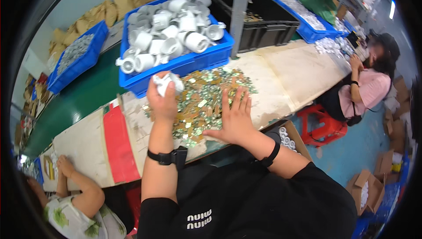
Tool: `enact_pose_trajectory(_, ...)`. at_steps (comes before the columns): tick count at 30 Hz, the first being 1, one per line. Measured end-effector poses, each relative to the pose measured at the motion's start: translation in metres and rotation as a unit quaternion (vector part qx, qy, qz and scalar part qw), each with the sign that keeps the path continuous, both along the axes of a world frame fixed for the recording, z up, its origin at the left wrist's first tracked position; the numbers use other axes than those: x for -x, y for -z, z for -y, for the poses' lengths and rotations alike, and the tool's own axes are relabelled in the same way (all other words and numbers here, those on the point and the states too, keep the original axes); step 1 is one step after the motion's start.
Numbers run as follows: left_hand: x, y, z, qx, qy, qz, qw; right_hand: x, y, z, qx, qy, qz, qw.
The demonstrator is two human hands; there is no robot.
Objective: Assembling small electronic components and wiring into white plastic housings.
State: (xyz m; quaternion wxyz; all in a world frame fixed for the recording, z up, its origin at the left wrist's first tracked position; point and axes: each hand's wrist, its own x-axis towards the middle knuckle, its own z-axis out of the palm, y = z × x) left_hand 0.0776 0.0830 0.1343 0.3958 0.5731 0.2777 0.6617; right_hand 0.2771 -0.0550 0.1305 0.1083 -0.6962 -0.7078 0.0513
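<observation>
My left hand [162, 100] is closed around a white plastic part [168, 83], just in front of a blue crate. Its exact shape is partly covered by my fingers. My right hand [235, 118] is spread flat, palm down, with fingers apart at the right side of a heap of small green and tan circuit boards [200, 105]. The heap lies on the worktable [274, 74]. Behind it, the blue crate [176, 69] is piled high with white cylindrical plastic housings [176, 28].
A grey post [239, 14] stands beside a black bin [270, 30]. Co-workers sit at the left [83, 199] and right [367, 80]. Red tape [119, 144] crosses the table. A red stool [321, 127] and an open carton with white rings [301, 140] are below the edge.
</observation>
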Motion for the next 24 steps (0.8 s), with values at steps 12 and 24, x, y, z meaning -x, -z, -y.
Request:
enact_pose_trajectory(12, 0.010, -0.010, -0.006, -0.029, -0.093, 0.015, 0.995, 0.032, -0.017, -0.026, -0.087, -0.045, 0.037, 0.995)
enact_pose_trajectory(24, 0.018, 0.003, -0.017, -0.015, -0.083, 0.048, 0.995, 0.050, 0.010, -0.036, -0.176, -0.168, -0.013, 0.970)
